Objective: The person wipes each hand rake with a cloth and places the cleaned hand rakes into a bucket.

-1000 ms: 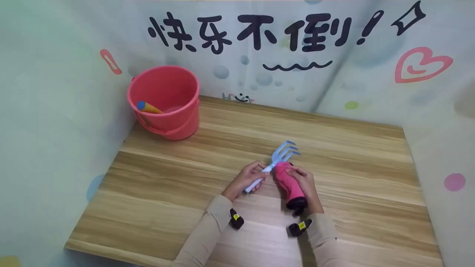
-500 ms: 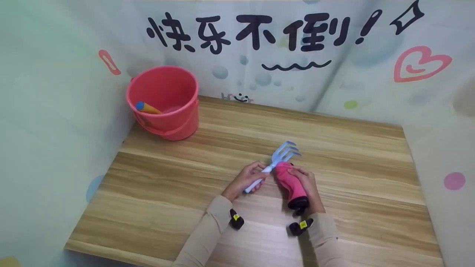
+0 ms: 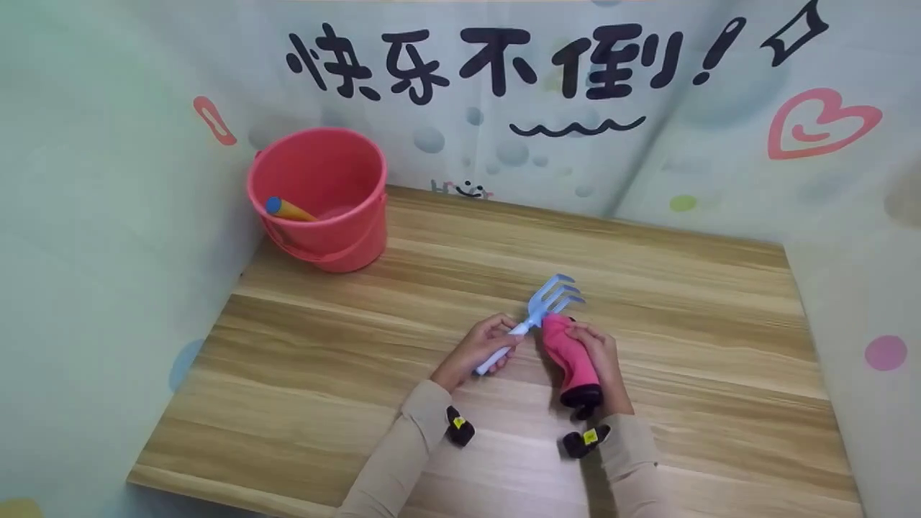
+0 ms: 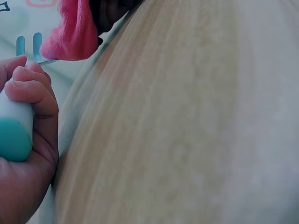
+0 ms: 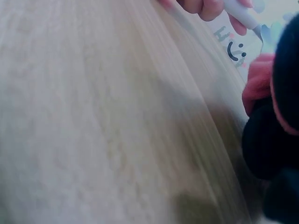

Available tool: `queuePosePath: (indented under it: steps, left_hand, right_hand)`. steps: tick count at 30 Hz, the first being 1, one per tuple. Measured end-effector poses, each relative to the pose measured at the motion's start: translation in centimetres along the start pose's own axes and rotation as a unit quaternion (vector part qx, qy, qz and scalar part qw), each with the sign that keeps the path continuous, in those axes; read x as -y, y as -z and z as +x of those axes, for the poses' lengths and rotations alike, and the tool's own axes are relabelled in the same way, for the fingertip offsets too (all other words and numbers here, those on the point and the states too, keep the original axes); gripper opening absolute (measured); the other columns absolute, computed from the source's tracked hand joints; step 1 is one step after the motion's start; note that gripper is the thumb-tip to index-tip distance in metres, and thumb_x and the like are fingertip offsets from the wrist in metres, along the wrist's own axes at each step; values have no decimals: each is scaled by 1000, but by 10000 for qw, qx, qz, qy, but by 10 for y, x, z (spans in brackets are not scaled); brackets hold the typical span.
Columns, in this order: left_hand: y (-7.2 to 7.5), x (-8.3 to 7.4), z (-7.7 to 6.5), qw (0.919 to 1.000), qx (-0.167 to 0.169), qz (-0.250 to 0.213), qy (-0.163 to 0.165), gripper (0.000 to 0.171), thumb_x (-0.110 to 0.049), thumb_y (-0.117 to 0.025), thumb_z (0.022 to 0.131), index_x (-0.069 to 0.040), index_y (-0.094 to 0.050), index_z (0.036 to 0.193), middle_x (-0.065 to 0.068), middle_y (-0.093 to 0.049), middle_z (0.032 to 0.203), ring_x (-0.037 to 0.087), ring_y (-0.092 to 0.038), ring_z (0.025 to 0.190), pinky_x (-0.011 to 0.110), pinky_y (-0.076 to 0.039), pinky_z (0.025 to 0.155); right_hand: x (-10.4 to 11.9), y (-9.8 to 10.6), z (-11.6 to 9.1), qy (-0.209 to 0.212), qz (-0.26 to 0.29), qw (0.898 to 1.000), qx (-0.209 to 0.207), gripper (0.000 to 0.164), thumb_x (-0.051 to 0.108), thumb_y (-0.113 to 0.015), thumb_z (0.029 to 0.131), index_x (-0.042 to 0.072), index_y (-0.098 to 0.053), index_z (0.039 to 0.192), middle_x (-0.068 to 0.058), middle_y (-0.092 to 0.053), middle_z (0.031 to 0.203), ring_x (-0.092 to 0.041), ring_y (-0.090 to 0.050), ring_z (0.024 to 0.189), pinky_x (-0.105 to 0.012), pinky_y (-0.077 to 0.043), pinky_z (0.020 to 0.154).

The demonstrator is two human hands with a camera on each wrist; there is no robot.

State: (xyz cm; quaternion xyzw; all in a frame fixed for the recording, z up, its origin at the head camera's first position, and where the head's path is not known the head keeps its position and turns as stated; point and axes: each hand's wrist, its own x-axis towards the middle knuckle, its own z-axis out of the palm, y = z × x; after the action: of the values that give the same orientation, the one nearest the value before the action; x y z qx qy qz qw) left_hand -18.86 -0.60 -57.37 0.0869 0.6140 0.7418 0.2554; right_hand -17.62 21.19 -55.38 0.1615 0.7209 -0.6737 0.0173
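Note:
My left hand point(image 3: 483, 347) grips the pale handle of a light blue hand rake point(image 3: 536, 309), its tines pointing away to the upper right. In the left wrist view, the fingers curl round the handle, which has a teal end point(image 4: 13, 139). My right hand point(image 3: 603, 357) holds a soft pink cloth item point(image 3: 570, 354) with a black end toward me; its exact kind is unclear. The cloth's upper end lies against the rake's neck, below the tines. In the right wrist view, the black part point(image 5: 261, 142) hides most of the right hand.
A red bucket point(image 3: 360, 241) stands at the back left of the wooden table point(image 3: 324, 374). Inside it leans a yellow stick with a blue tip point(image 3: 284, 207). Printed cloth walls point(image 3: 446, 162) border the table at the back and sides.
My right hand and the pink cloth have shifted slightly to the right, showing a bit more of the rake's neck. The left hand and rake stay nearly still.

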Motion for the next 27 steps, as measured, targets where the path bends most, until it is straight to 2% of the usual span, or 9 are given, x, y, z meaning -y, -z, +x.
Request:
queuePosePath:
  steps: [4, 8, 12, 16, 19, 22, 26, 27]
  left_hand:
    - [-1, -1, 0, 10000, -61, -66, 23, 25, -18, -63, 88, -8, -53, 109, 6, -57, 67, 7, -48, 44, 19, -38, 36]
    - [-1, -3, -1, 9999, -28, -77, 75, 26, -19, -63, 88, -7, -52, 109, 5, -58, 67, 7, -48, 44, 19, -39, 36]
    - [-1, -2, -1, 9998, -46, -82, 159, 26, -18, -63, 88, -7, -52, 109, 4, -58, 66, 7, -48, 44, 19, -38, 36]
    - [-1, -2, -1, 9998, -119, -78, 153, 25, -17, -62, 89, -7, -52, 109, 4, -58, 67, 7, -48, 44, 19, -38, 36]
    - [-2, -2, 0, 9997, -146, -87, 167, 25, -18, -61, 89, -6, -52, 110, 4, -57, 67, 7, -48, 45, 19, -39, 36]
    - [-2, -2, 0, 9995, -169, -153, 229, 27, -18, -61, 90, -6, -51, 111, 5, -57, 69, 8, -48, 45, 19, -39, 36]
    - [-3, -2, 0, 9993, -207, -222, 236, 26, -19, -60, 90, -6, -50, 111, 6, -57, 69, 8, -47, 46, 18, -39, 36]
    - [-3, -2, 1, 9993, -213, -220, 231, 25, -19, -60, 90, -7, -50, 110, 6, -57, 69, 7, -48, 46, 18, -39, 36]
  right_hand:
    - [2, -1, 0, -293, 216, 9988, -330, 10, 15, -65, 85, 14, -72, 91, 19, -66, 81, 6, -55, 87, -13, -40, 84]
    - [2, -1, -2, -499, 598, 9949, -642, 21, 20, -64, 88, 5, -67, 102, 16, -64, 80, 3, -55, 82, -13, -45, 77]
    - [1, 0, -3, -613, 1063, 9899, -713, 33, 22, -59, 91, -2, -57, 114, 13, -61, 83, 1, -56, 79, -13, -48, 73]
    - [0, 0, -4, -635, 1384, 9848, -839, 34, 24, -59, 91, 2, -56, 116, 13, -60, 88, 0, -57, 84, -13, -48, 77]
    - [1, 2, -6, -600, 1618, 9795, -1040, 20, 21, -61, 90, 10, -61, 106, 15, -61, 86, 0, -56, 86, -13, -47, 78]
    - [5, 5, -13, -587, 2214, 9677, -1058, 7, 18, -58, 92, 16, -62, 96, 15, -64, 83, 0, -58, 81, -13, -48, 74]
    - [10, 7, -20, -634, 3231, 9402, -870, 11, 16, -52, 95, 18, -61, 91, 7, -67, 82, -5, -62, 74, -17, -52, 68]
    - [8, 7, -20, -566, 3283, 9388, -878, 11, 16, -51, 95, 18, -62, 91, 6, -67, 83, -6, -62, 74, -17, -52, 67]
